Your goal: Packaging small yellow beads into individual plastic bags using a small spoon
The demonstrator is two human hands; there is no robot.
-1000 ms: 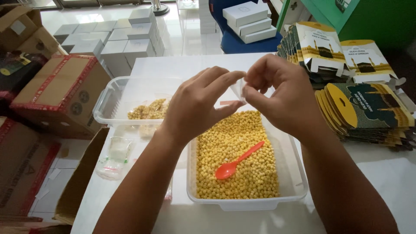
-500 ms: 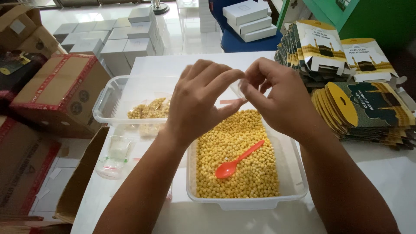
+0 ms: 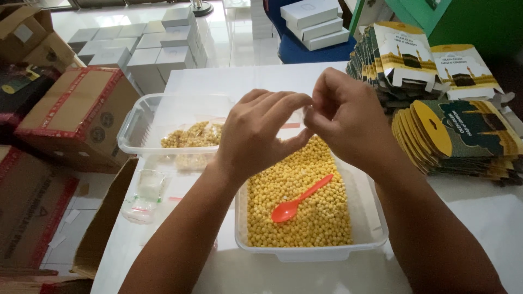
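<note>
Left hand: the left hand (image 3: 256,136) is hovering over the far end of the clear plastic tub (image 3: 376,239), fingers curled inward, fingertips meeting those of the other hand.
Right hand: the right hand (image 3: 348,122) is curling beside it, thumb and forefinger pinching toward the left fingertips.
Grip: both hands are pinching together at a small clear plastic bag (image 3: 294,120), only a sliver of which is showing between the fingers; how firmly each is gripping it I cannot tell.
Bag position: it is hanging above the far edge of the tub, between the two hands.
Tub contents: yellow round pellets (image 3: 305,212) are filling the tub, and an orange plastic spoon (image 3: 299,200) is lying on top of them, bowl toward the near left.
Second container: a clear lidless bin (image 3: 136,130) is sitting just beyond and left of the tub, holding small filled packets (image 3: 190,136) of the same pellets.
Table left edge: a stack of empty clear bags (image 3: 144,193) is lying near the left forearm.
Right side: printed cardboard sleeves (image 3: 463,136) are fanning out in piles well apart from the hands.
Floor left: brown cartons (image 3: 76,114) are standing beside the table.
</note>
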